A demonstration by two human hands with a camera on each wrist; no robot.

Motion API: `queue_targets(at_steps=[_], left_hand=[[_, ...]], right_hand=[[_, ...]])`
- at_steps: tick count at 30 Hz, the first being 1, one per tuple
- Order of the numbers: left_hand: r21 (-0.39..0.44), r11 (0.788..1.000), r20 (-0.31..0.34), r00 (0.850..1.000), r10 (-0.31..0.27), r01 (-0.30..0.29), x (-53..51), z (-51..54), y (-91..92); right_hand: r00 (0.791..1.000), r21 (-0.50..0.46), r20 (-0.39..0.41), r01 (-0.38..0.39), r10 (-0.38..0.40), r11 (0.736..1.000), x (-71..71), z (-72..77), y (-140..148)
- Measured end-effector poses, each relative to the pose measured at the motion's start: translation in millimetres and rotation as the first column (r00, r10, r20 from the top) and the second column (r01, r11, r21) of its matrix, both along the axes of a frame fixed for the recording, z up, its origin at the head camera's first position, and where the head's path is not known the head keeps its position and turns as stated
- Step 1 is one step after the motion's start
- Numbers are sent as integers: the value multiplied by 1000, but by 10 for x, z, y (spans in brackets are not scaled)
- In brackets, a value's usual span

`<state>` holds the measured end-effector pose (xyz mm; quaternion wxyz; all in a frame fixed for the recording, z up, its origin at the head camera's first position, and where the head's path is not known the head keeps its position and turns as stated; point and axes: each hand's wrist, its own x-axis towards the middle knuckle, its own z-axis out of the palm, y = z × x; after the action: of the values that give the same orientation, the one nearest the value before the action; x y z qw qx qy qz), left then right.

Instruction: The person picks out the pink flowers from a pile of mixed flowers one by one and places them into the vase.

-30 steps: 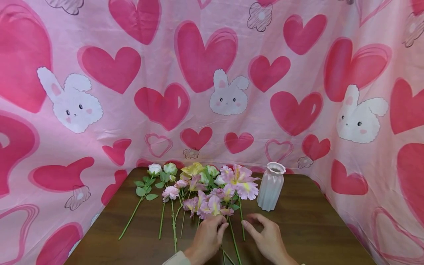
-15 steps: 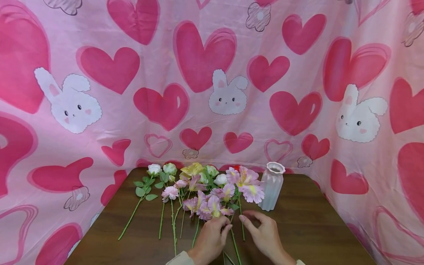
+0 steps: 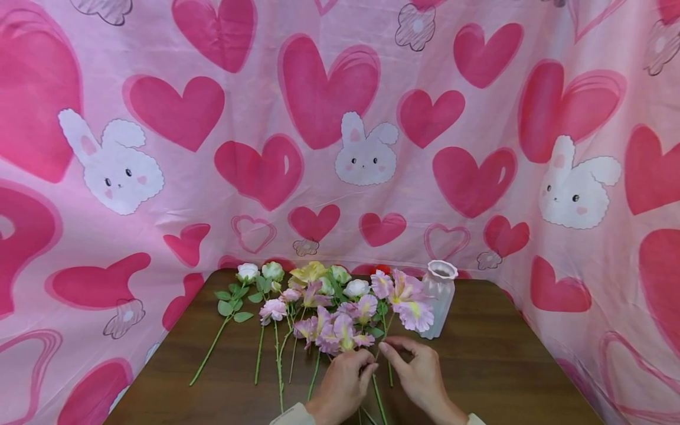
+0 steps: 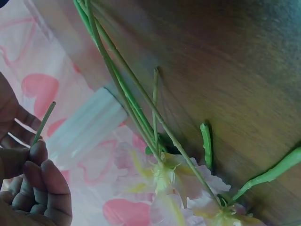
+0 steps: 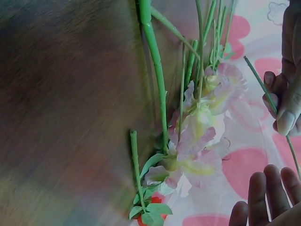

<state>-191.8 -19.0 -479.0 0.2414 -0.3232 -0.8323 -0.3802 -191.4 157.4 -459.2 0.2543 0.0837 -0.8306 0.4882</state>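
Observation:
My left hand (image 3: 346, 378) pinches the thin stem (image 4: 44, 122) of an artificial iris (image 3: 411, 304) between thumb and fingers. Its large pink petals with yellow marks lean right, partly in front of the white fluted vase (image 3: 442, 313). Close to that stem, my right hand (image 3: 422, 372) has relaxed fingers (image 5: 273, 193); whether they touch it I cannot tell. In the right wrist view the stem runs from the left hand (image 5: 291, 101) down behind the right fingers. More pink irises (image 3: 340, 333) lie just beyond the left hand, stems toward me.
Several other flowers lie across the brown table (image 3: 489, 372): a white rose (image 3: 247, 271), a pale green rose (image 3: 273, 271), a pink rose (image 3: 273, 310), a yellow flower (image 3: 308, 273) and a red bloom (image 3: 383, 270). Heart-patterned pink cloth (image 3: 319, 195) hangs around the table.
The held iris has moved right, its bloom now overlapping the vase. My left hand has shifted slightly right with it; my right hand has edged left toward the stem.

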Motion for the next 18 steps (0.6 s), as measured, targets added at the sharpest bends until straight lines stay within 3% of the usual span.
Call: queue_targets(at_steps=[6, 15, 18], left_hand=[[-17, 1000, 39, 999, -11, 12, 1, 20, -1], [-48, 999, 7, 1000, -5, 5, 13, 10, -2], [-55, 998, 25, 1000, -9, 10, 7, 4, 1]], right_hand=[[1000, -41, -7, 1, -1, 999, -11, -3, -35], [999, -28, 23, 47, -46, 999, -23, -5, -37], [998, -19, 39, 43, -43, 999, -22, -3, -30]])
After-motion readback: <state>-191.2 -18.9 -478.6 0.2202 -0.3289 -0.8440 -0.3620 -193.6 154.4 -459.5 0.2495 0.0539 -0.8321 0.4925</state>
